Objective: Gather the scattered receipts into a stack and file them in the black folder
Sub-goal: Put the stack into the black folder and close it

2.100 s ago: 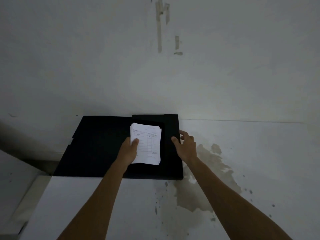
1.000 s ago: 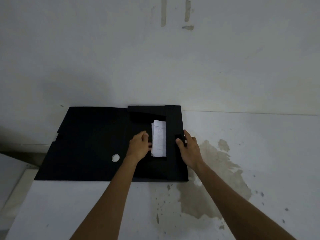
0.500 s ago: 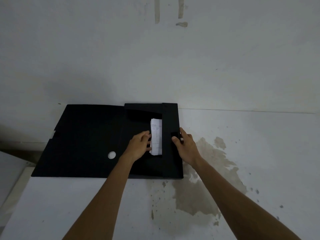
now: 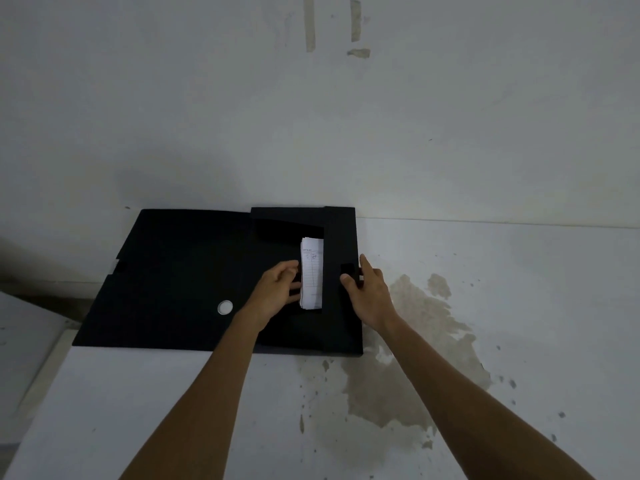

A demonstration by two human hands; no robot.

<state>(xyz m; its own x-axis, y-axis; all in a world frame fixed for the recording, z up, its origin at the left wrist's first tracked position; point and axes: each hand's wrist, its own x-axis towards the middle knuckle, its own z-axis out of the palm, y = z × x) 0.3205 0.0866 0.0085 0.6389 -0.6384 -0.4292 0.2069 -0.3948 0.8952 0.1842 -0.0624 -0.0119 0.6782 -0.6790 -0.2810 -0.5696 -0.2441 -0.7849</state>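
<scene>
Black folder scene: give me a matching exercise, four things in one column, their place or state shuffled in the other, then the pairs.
Things:
1. receipt stack
2. white round disc
3. right hand
4. brownish stain

Places or states:
A. on the white surface, right of the folder
B. on the folder's open left panel
C. at the folder's right flap
D. partly tucked under the right flap of the black folder

Pairs: 1-D, 2-B, 3-C, 4-A

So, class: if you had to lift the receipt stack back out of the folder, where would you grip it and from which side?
Grip the stack by its long left edge, coming from the left. That edge is bare beside the left hand, while the folder flap covers the right part, so a pinch from there is blocked.
</scene>
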